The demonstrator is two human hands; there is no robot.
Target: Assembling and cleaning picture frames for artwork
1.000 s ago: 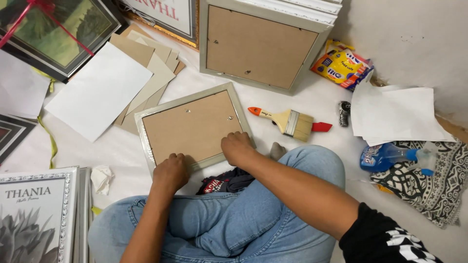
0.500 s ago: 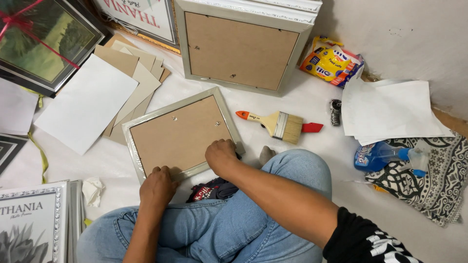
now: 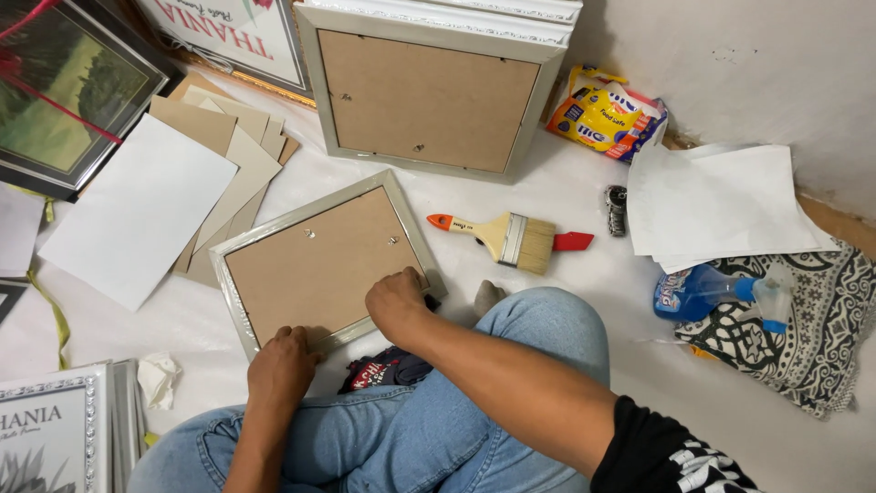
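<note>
picture frame [image 3: 315,265] – face down | hands [image 3: 397,301] pressing near edge | fingertips hidden – grip unclear

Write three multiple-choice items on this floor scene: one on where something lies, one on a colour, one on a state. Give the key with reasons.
1. Where does the paintbrush lie?
A. right of the face-down frame
B. on the patterned cloth
C. on the person's lap

2. What colour is the spray bottle?
A. green
B. blue
C. black

3. How are the two hands placed?
A. both lifted clear
B. both on the frame's near edge
C. one holds the brush

Key: 1 A, the brush rests on the white floor sheet beside the frame. 2 B, its body is blue. 3 B, the left hand presses the near corner and the right hand the near edge.
</note>
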